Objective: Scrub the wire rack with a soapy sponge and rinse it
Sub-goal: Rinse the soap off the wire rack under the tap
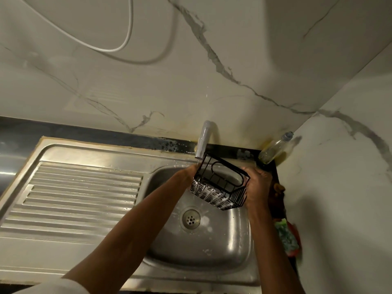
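One wire rack (220,185), black, and it's up over the basin of the one steel sink (203,249), held right under the single grey tap (203,141). White suds cling along its lower slats. The rack is tilted, open top turned toward the wall, one oval loop of wire showing on its upper side.

Two hands on it, one at each end. The left hand (187,171) comes in from the lower left on a long bare forearm, reaching up across the basin, and meets the rack's left end just below the tap's spout; its fingers are hidden behind the wire, so whether they curl round it I cannot tell. The right hand (257,183) comes up from the bottom right, wrist bent, fingers wrapped round the rack's right end, gripping it.

One drain (191,218) sits in the basin floor, directly below the rack, with wet patches and foam specks around it. One ribbed draining board (84,192) stretches off to the left.

One clear bottle (275,148) with a grey cap leans in the corner of the dark worktop (233,150), near the right hand. One green sponge (286,236) lies on the narrow strip right of the sink, beside the right forearm. One white cable (118,46) loops across the marbled wall above.
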The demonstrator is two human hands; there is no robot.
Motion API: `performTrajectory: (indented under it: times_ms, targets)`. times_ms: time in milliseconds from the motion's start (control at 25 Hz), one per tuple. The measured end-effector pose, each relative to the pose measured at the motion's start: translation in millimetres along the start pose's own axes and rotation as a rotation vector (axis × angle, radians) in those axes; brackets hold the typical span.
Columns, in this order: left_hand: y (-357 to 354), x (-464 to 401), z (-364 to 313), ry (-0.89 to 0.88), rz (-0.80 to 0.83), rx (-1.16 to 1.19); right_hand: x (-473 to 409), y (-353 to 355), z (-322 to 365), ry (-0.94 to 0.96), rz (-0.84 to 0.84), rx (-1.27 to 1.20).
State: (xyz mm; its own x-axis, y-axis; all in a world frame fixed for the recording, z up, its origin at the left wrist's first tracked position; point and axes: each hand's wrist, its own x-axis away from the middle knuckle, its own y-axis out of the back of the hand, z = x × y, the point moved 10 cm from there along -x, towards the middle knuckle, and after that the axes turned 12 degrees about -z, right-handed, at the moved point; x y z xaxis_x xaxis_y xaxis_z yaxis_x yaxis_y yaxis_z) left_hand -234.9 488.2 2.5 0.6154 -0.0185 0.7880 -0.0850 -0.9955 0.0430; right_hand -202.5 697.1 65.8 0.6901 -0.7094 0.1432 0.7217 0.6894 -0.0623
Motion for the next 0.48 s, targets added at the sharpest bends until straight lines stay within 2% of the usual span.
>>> performTrajectory:
  times_ms: [200, 480]
  targets:
    - [13, -18, -10, 0.07, -0.157, 0.002, -16, -12, -5, 0.049, 0.025, 0.078]
    - [30, -30, 11, 0.145, -0.154, 0.068, -5, -29, -23, 0.075, 0.105, 0.157]
